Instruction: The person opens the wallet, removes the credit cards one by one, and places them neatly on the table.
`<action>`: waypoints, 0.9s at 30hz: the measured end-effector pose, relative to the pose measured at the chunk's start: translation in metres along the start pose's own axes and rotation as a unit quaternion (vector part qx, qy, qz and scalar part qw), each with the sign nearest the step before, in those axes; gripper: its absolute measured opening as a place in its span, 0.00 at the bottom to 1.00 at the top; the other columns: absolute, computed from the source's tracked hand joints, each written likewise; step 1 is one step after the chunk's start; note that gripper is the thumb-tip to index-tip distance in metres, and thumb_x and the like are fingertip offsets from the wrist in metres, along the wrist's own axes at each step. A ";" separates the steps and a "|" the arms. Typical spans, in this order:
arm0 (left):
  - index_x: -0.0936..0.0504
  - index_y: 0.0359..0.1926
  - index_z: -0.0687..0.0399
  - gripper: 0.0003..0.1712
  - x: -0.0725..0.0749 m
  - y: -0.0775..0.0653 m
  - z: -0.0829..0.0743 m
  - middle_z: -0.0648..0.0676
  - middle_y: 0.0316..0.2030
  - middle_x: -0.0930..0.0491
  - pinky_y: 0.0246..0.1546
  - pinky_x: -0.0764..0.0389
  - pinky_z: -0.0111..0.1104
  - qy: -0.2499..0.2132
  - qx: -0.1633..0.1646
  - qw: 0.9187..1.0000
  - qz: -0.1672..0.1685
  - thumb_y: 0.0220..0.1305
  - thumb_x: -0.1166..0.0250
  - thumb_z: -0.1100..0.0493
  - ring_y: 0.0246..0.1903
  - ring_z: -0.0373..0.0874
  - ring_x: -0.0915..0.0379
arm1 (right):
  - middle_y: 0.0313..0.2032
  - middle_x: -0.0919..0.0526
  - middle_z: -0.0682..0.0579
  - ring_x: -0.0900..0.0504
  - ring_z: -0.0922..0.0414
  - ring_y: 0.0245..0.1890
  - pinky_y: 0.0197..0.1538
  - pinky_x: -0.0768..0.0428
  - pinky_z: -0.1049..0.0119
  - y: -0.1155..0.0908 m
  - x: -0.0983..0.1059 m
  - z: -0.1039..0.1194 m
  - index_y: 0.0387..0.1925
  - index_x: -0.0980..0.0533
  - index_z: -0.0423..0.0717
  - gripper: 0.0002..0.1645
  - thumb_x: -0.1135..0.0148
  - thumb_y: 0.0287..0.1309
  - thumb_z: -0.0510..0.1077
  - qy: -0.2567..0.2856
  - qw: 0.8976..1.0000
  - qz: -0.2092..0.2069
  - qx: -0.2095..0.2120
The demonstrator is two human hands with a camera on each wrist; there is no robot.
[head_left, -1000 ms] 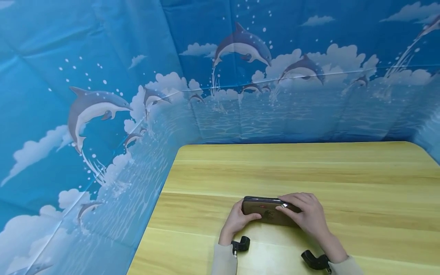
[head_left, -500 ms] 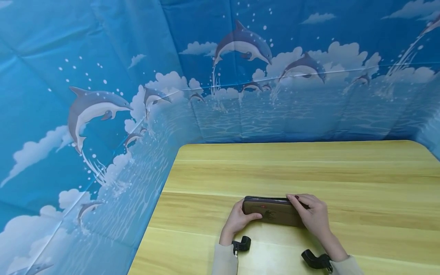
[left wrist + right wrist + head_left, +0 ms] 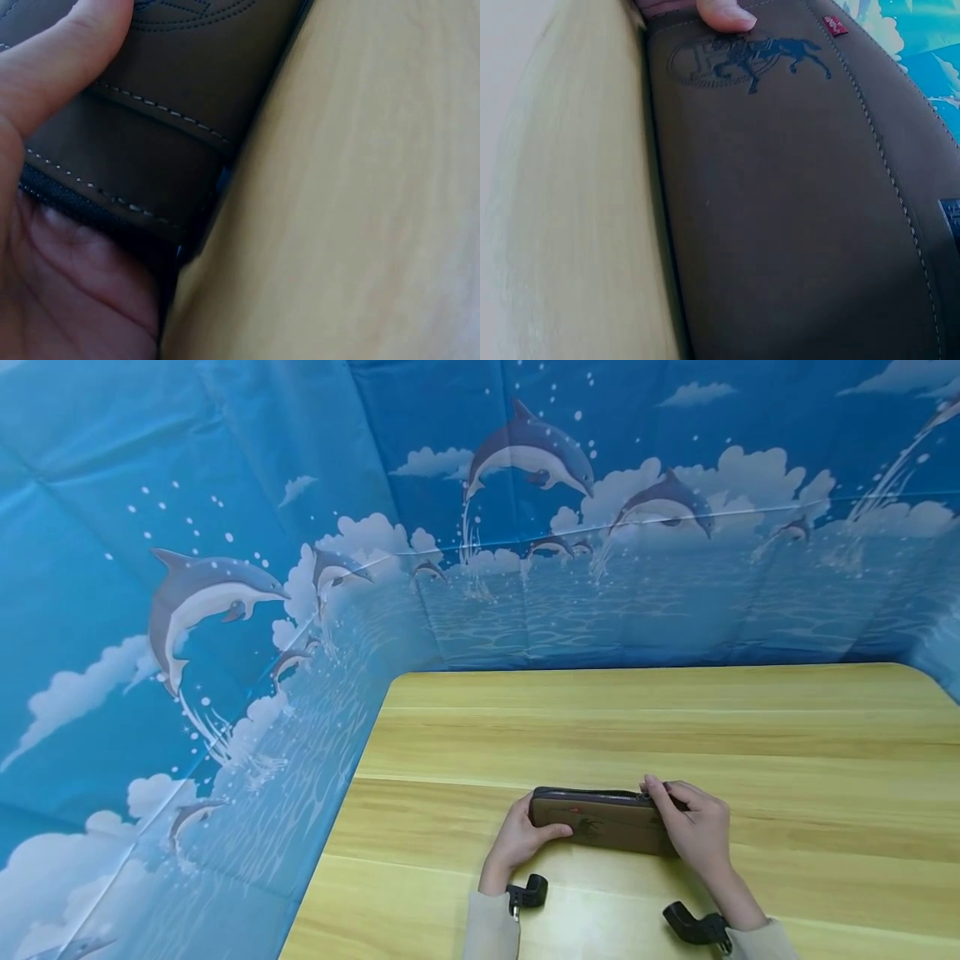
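Observation:
A brown zip-around wallet [image 3: 615, 827] is held on its long edge over the table, its zipper along the top. A dark horse print and a small red tag mark its front, seen closely in the right wrist view. My left hand [image 3: 517, 839] grips the wallet's left end, thumb across the front and fingers behind. In the left wrist view, that thumb [image 3: 67, 52] lies on the stitched brown face. My right hand [image 3: 697, 827] is at the top right corner, thumb and fingers pinching at the zipper pull [image 3: 643, 796]. Its fingers do not show in the right wrist view.
The light wood table [image 3: 480, 735] spreads around the wallet, with rounded back corners. A blue dolphin-print sheet [image 3: 337, 635] hangs along the back and left sides. Black camera mounts [image 3: 693, 927] stick out at both wrists.
My right hand has slid to the right along the wallet's top edge, taking the zipper pull with it. My left hand has kept its grip on the left end.

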State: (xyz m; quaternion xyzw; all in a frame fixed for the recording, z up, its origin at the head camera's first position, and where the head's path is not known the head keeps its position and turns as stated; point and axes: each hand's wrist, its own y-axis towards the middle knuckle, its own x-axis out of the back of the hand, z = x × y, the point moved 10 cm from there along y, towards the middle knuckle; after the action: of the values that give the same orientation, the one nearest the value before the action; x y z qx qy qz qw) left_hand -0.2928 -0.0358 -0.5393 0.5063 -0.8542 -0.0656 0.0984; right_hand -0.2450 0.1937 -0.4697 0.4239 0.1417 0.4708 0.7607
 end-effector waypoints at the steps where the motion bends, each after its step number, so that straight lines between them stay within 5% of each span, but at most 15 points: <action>1: 0.21 0.49 0.56 0.20 0.000 0.000 0.000 0.48 0.41 0.18 0.44 0.21 0.37 0.001 -0.001 1.000 0.000 0.54 0.30 0.68 0.40 0.40 0.22 | 0.21 0.18 0.59 0.25 0.71 0.20 0.23 0.33 0.82 -0.001 0.001 -0.001 0.20 0.15 0.48 0.09 0.32 0.52 0.35 -0.008 1.000 -0.004 0.001; 5: 0.21 0.49 0.57 0.20 0.000 -0.001 -0.002 0.49 0.41 0.18 0.44 0.21 0.37 0.001 -0.010 1.000 -0.004 0.53 0.30 0.69 0.41 0.41 0.22 | 0.18 0.20 0.59 0.33 0.70 0.14 0.16 0.42 0.80 0.001 0.003 0.003 0.16 0.17 0.50 0.11 0.31 0.50 0.36 -0.045 0.999 -0.008 0.000; 9: 0.21 0.49 0.59 0.21 0.000 0.000 -0.003 0.50 0.41 0.17 0.44 0.21 0.38 -0.007 -0.015 1.000 -0.005 0.52 0.30 0.70 0.41 0.42 0.21 | 0.19 0.17 0.52 0.28 0.71 0.16 0.16 0.38 0.79 0.002 0.005 0.007 0.18 0.16 0.45 0.08 0.32 0.50 0.35 -0.075 0.997 0.003 -0.014; 16: 0.21 0.48 0.58 0.21 0.002 0.000 -0.002 0.49 0.40 0.17 0.44 0.21 0.38 -0.003 -0.010 1.000 -0.009 0.52 0.29 0.69 0.40 0.41 0.22 | 0.25 0.15 0.55 0.21 0.74 0.27 0.25 0.30 0.81 -0.007 0.010 -0.016 0.23 0.14 0.43 0.08 0.35 0.55 0.34 -0.020 0.992 0.008 -0.127; 23: 0.21 0.49 0.59 0.21 0.002 0.000 -0.001 0.50 0.40 0.17 0.44 0.21 0.38 -0.010 -0.009 1.000 -0.011 0.51 0.29 0.70 0.41 0.42 0.21 | 0.30 0.13 0.54 0.20 0.71 0.39 0.39 0.27 0.82 -0.024 0.016 -0.045 0.31 0.14 0.40 0.17 0.40 0.63 0.49 -0.013 0.956 0.035 -0.290; 27: 0.21 0.49 0.58 0.21 0.000 0.000 -0.001 0.49 0.41 0.17 0.44 0.21 0.38 -0.009 -0.009 1.000 -0.008 0.52 0.30 0.69 0.41 0.41 0.21 | 0.32 0.14 0.60 0.22 0.74 0.42 0.40 0.28 0.82 -0.029 0.021 -0.050 0.34 0.15 0.38 0.20 0.41 0.64 0.51 -0.015 0.936 0.043 -0.349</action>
State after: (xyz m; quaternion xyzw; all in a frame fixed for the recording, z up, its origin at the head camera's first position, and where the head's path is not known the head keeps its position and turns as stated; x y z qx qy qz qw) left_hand -0.2930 -0.0356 -0.5385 0.5115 -0.8504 -0.0788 0.0944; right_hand -0.2481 0.2309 -0.5185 0.1446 -0.0608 0.5165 0.8418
